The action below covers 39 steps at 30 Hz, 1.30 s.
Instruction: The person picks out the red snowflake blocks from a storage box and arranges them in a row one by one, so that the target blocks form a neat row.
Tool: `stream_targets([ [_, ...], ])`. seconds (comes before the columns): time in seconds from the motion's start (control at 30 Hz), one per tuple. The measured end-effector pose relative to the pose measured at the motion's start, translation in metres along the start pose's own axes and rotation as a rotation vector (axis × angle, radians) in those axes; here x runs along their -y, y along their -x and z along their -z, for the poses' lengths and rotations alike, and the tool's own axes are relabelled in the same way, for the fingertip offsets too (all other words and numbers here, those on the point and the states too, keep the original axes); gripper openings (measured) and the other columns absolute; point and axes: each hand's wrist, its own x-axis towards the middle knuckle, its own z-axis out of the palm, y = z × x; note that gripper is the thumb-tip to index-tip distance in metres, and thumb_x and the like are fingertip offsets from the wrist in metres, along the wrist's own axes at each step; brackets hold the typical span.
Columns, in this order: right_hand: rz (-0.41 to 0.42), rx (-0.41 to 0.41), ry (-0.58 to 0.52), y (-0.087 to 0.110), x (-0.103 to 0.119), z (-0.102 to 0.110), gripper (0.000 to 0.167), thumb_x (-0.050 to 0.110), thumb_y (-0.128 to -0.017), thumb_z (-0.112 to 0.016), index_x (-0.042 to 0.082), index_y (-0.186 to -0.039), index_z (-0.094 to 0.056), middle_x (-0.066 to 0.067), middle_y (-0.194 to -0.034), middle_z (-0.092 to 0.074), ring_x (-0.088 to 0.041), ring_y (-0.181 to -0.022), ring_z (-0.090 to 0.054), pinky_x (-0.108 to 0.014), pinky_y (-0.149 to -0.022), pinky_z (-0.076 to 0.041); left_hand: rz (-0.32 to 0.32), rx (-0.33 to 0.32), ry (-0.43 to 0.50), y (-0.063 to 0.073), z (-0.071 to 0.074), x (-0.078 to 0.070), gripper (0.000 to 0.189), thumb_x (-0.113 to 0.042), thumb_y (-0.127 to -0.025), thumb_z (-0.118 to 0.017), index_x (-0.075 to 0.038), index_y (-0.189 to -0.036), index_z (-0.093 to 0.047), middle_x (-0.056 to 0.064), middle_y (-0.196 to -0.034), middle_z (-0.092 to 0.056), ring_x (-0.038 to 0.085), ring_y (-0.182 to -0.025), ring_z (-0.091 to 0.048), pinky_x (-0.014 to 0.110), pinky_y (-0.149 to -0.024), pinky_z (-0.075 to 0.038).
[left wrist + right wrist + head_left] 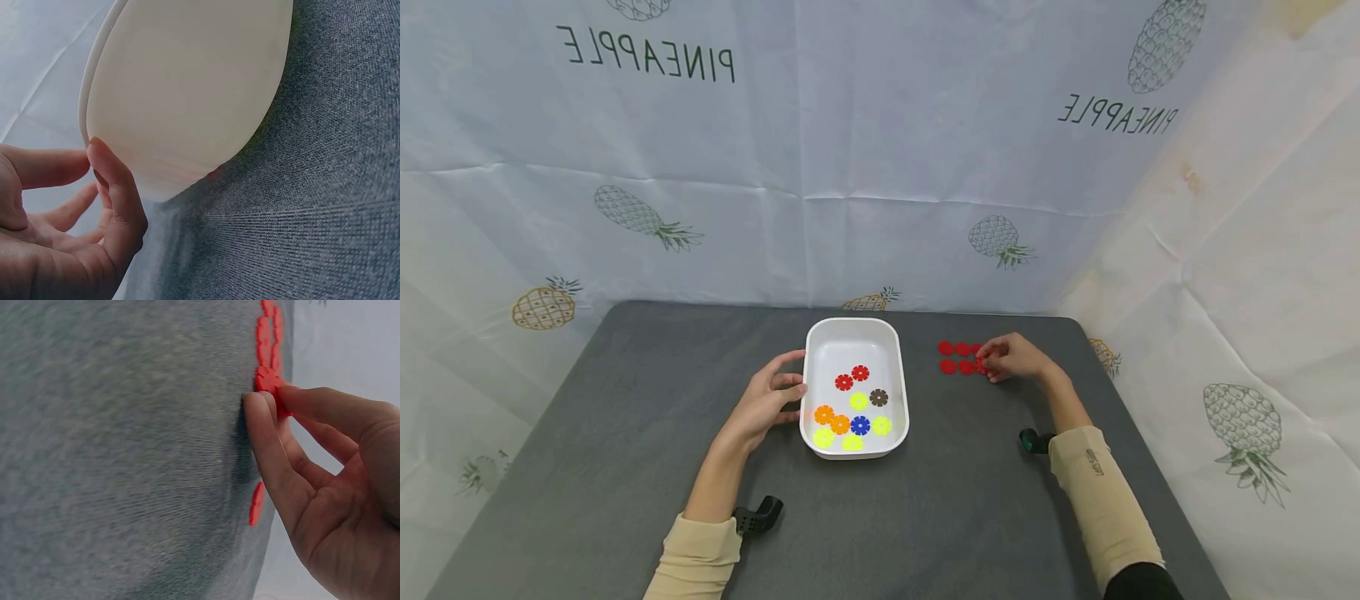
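Note:
A white plastic tray (pixel 827 350) stands mid-table, holding several flower-shaped notched discs. My left hand (pixel 763 408) is at its left side, thumb and a finger pinching the rim; in the left wrist view the fingertips (pixel 103 150) meet at the tray edge. Inside lie red discs (pixel 844 382), orange discs (pixel 823 414), yellow-green discs (pixel 858 401), a brown disc (pixel 878 397) and a blue disc (pixel 860 426). To the right, my right hand (pixel 1015 358) pinches a red notched disc (pixel 267 380) at the end of two rows of red discs (pixel 962 349).
A single red disc (pixel 257 504) lies on the cloth beneath the right hand. The dark grey table (pixel 955 508) meets pineapple-print curtains (pixel 880 242) at the back and sides. A black device (pixel 760 515) is worn on the left wrist, another (pixel 1036 442) on the right.

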Motion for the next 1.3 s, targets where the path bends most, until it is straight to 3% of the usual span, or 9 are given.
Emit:
stream_targets([
  [0.37, -0.014, -0.061, 0.072, 0.003, 0.001, 0.0, 0.031, -0.002, -0.103, -0.055, -0.013, -0.128, -0.069, -0.03, -0.108, -0.076, -0.027, -0.087, -0.08, -0.04, -0.08, -0.068, -0.001, 0.005, 0.001, 0.0, -0.001, 0.0, 0.063, -0.007, -0.107, -0.062, -0.02, -0.165, -0.042, 0.023, -0.131, -0.061, 0.027, -0.108, -0.07, 0.034, -0.08, -0.064],
  [0.57, 0.048, -0.123, 0.027, 0.001, 0.018, 0.004, 0.029, 0.007, -0.107, -0.062, -0.012, -0.128, -0.069, -0.034, -0.111, -0.073, -0.039, -0.09, -0.08, -0.048, -0.083, -0.067, 0.001, 0.001, -0.004, 0.0, -0.001, 0.0, 0.063, -0.007, -0.106, -0.063, -0.02, -0.165, -0.043, 0.019, -0.128, -0.06, 0.025, -0.106, -0.067, 0.034, -0.08, -0.063],
  [0.77, 0.114, -0.139, 0.007, -0.008, 0.058, -0.003, 0.027, 0.014, -0.108, -0.064, -0.003, -0.129, -0.071, -0.03, -0.119, -0.07, -0.05, -0.099, -0.077, -0.059, -0.089, -0.064, 0.002, -0.007, -0.01, -0.001, -0.001, 0.0, 0.063, -0.008, -0.106, -0.064, -0.021, -0.164, -0.043, 0.021, -0.131, -0.06, 0.028, -0.109, -0.066, 0.033, -0.08, -0.063],
  [0.87, 0.157, -0.12, -0.012, -0.014, 0.083, -0.011, 0.025, 0.014, -0.108, -0.066, 0.0, -0.128, -0.073, -0.03, -0.121, -0.07, -0.054, -0.1, -0.076, -0.055, -0.087, -0.066, 0.003, -0.008, -0.009, -0.001, 0.0, 0.0, 0.063, -0.007, -0.106, -0.063, -0.021, -0.164, -0.043, 0.022, -0.132, -0.059, 0.029, -0.111, -0.066, 0.033, -0.08, -0.063],
  [1.03, 0.222, -0.088, -0.054, -0.027, 0.122, -0.028, 0.026, 0.014, -0.107, -0.068, -0.001, -0.127, -0.073, -0.025, -0.121, -0.069, -0.045, -0.098, -0.077, -0.041, -0.084, -0.068, 0.002, -0.01, -0.008, -0.001, -0.001, 0.0, 0.063, -0.007, -0.106, -0.063, -0.02, -0.165, -0.043, 0.022, -0.131, -0.059, 0.028, -0.11, -0.065, 0.033, -0.079, -0.063],
  [1.3, 0.315, 0.042, -0.028, -0.055, 0.167, -0.064, 0.025, 0.01, -0.104, -0.071, -0.003, -0.126, -0.073, -0.024, -0.114, -0.072, -0.038, -0.095, -0.08, -0.042, -0.085, -0.068, 0.008, -0.009, -0.013, -0.001, -0.001, -0.001, 0.063, -0.007, -0.106, -0.063, -0.021, -0.164, -0.043, 0.021, -0.131, -0.059, 0.028, -0.11, -0.064, 0.033, -0.08, -0.063],
])
